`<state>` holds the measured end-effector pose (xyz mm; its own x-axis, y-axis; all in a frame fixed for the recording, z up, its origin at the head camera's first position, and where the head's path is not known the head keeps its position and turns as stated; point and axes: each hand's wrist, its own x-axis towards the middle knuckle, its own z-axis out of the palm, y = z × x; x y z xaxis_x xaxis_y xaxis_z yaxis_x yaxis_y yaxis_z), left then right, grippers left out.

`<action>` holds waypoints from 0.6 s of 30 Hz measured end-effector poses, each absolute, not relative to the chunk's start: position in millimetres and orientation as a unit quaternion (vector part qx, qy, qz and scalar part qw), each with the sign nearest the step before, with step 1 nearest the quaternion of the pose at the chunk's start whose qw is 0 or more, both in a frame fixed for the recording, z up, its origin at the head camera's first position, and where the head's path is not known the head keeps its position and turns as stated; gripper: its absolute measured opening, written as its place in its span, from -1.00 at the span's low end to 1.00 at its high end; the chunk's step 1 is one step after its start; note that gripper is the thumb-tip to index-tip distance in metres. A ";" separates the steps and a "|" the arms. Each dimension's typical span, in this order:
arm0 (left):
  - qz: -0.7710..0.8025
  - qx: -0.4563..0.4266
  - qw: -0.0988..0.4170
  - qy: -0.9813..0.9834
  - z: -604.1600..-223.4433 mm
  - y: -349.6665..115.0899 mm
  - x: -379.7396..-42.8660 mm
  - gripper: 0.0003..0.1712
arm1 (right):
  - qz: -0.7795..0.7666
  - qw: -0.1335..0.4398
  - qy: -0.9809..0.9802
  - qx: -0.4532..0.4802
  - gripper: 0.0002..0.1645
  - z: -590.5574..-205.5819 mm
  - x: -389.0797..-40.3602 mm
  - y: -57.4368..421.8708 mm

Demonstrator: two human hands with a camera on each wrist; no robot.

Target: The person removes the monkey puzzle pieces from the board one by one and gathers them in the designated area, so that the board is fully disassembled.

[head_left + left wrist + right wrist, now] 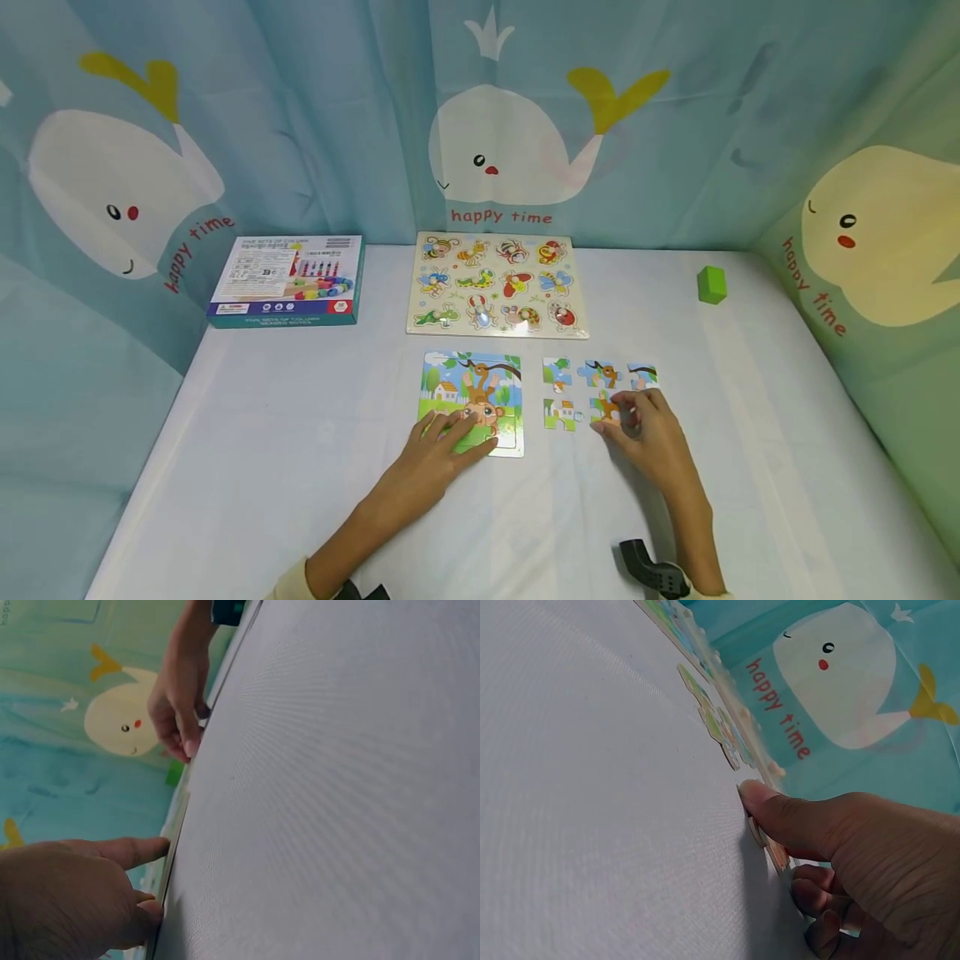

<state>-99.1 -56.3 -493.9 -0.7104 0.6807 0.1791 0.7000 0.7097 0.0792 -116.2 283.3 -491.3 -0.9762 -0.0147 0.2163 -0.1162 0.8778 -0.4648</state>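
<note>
A square monkey puzzle board [508, 400] lies on the table, its picture showing a monkey hanging from a branch. My left hand [438, 454] rests on the lower part of the board with fingers spread. Right of it, several loose jigsaw pieces lie in two rows. My right hand [652, 437] pinches a jigsaw piece [602, 407] in the lower row between thumb and fingers. In the right wrist view, the thumb [780, 814] presses one edge of that piece, close over the cloth. Its neighbours are a house piece [558, 414] and a monkey piece [600, 373].
Behind the puzzle lies a wooden board of insect figures [497, 285]. A flat teal-edged box [287, 281] stands at the back left, and a green block [712, 285] at the back right. A whale-print curtain [330, 125] hangs round the white-covered table [247, 467].
</note>
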 end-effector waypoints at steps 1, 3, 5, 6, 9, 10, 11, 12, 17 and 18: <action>-0.071 -0.374 0.068 -0.922 -494.1 -56.3 -99.2 -0.29 | 0.244 0.102 -0.964 0.033 -0.43 -491.2 -116.4 283.3; -0.070 -0.374 0.069 -0.922 -494.4 -56.3 -99.3 -0.30 | 0.245 0.102 -0.964 0.033 -0.43 -491.1 -116.6 283.2; -0.069 -0.375 0.074 -0.921 -494.6 -56.6 -99.8 -0.30 | 0.245 0.103 -0.964 0.034 -0.44 -490.9 -116.5 282.9; -0.069 -0.375 0.077 -0.921 -494.8 -56.8 -100.0 -0.30 | 0.245 0.103 -0.963 0.034 -0.44 -490.9 -116.6 282.8; -0.070 -0.377 0.082 -0.920 -494.4 -57.2 -100.4 -0.29 | 0.246 0.101 -0.963 0.035 -0.44 -490.2 -116.9 282.0; -0.071 -0.377 0.082 -0.920 -494.6 -57.4 -100.4 -0.28 | 0.246 0.099 -0.964 0.035 -0.44 -490.1 -117.1 282.0; -0.072 -0.377 0.082 -0.920 -494.6 -57.5 -100.3 -0.28 | 0.245 0.097 -0.964 0.035 -0.44 -489.8 -117.2 281.7; -0.073 -0.376 0.081 -0.920 -494.7 -57.5 -100.2 -0.28 | 0.245 0.095 -0.964 0.034 -0.44 -489.6 -117.1 281.6; -0.079 -0.374 0.072 -0.921 -495.5 -56.9 -99.3 -0.27 | 0.242 0.087 -0.966 0.032 -0.43 -489.2 -116.3 282.1; -0.080 -0.374 0.070 -0.921 -495.5 -56.8 -99.1 -0.26 | 0.241 0.085 -0.966 0.031 -0.43 -489.2 -116.1 282.4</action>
<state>-99.1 -56.8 -495.5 -0.7108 0.6778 0.1881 0.7001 0.7076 0.0956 -116.1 282.4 -489.2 -0.9838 -0.0189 0.1784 -0.1005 0.8819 -0.4607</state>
